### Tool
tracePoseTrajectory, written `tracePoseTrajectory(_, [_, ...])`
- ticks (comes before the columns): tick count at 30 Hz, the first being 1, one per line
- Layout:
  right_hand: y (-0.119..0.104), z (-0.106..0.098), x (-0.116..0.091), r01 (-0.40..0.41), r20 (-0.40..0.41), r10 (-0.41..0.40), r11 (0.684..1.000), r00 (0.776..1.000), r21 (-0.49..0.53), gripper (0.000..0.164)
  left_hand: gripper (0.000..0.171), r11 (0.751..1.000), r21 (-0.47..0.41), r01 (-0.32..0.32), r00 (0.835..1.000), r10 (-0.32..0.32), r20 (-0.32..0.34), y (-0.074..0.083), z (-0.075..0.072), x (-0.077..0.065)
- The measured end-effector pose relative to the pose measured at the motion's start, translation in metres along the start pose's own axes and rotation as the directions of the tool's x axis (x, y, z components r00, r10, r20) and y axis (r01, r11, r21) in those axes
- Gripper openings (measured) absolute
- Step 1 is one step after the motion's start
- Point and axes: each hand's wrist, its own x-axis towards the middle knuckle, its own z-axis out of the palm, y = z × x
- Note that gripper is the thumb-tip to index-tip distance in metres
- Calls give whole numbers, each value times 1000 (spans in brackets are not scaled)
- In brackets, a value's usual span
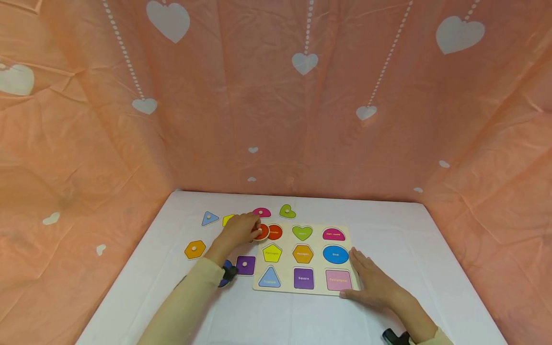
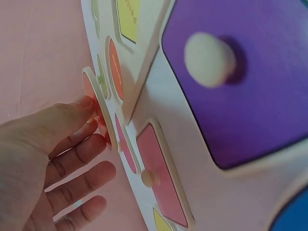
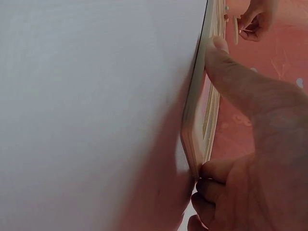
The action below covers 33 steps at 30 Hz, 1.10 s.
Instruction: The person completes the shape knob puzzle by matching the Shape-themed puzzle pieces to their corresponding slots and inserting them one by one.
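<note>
My left hand (image 1: 238, 231) pinches a red circle puzzle piece (image 1: 262, 233) between thumb and fingers. The piece is tilted above the top left corner of a shape puzzle board (image 1: 320, 283), beside the board's red circle slot (image 1: 276, 233). In the left wrist view the piece's pale wooden rim (image 2: 104, 103) faces the camera, and the other fingers are spread loosely. Along the board's right side lies my right hand (image 1: 377, 283), fingers extended along that edge and thumb (image 3: 221, 57) on the near edge. The board rests flat, its printed slots showing.
Left of the board lie a purple square piece (image 1: 251, 258), a partly covered blue piece (image 1: 224, 283), an orange hexagon (image 1: 189, 249) and a blue triangle (image 1: 209, 220). Behind are a magenta half-round piece (image 1: 264, 210) and a green heart (image 1: 283, 214). A pink rectangle piece (image 2: 161, 180) shows in the left wrist view.
</note>
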Motion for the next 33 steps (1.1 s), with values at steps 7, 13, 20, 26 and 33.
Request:
tracePoseTrajectory(7, [-2, -3, -2, 10, 2, -10, 1000, 1000, 13, 127, 21, 1000, 21, -10, 1000, 9, 19, 10, 2, 10])
tracePoseTrajectory(13, [-1, -3, -2, 18, 3, -18, 1000, 1000, 6, 126, 22, 999, 21, -45, 999, 44, 20, 15, 6, 17])
tracePoseTrajectory(20, [-1, -2, -1, 18, 7, -18, 1000, 1000, 12, 127, 22, 999, 11, -44, 998, 44, 40, 21, 8, 25])
tracePoseTrajectory(26, [-1, -3, -2, 26, -2, -26, 1000, 1000, 10, 127, 22, 998, 41, -42, 998, 40, 51, 25, 13, 33])
tracePoseTrajectory(33, [-3, -3, -2, 22, -3, -22, 1000, 1000, 17, 127, 23, 997, 66, -46, 997, 41, 71, 26, 16, 37])
